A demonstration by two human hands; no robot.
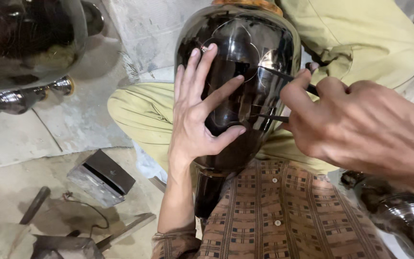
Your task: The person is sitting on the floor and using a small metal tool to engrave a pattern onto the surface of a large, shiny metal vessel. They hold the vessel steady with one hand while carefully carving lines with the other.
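Note:
A glossy black vase [245,43] lies across my lap, its neck toward my chest and its orange-rimmed base pointing away. Thin curved lines are scratched into its dark surface. My left hand [200,112] rests flat on the vase's left side, fingers spread. On the right side, my right hand [355,124] grips a two-legged metal compass tool [279,96], with both thin legs touching the vase surface.
A large shiny black vessel [25,43] stands at the upper left on the concrete floor. Another dark glossy vase [398,211] lies at the lower right. A small metal block [101,177], a wooden-handled tool [34,205] and a wire lie on the floor at lower left.

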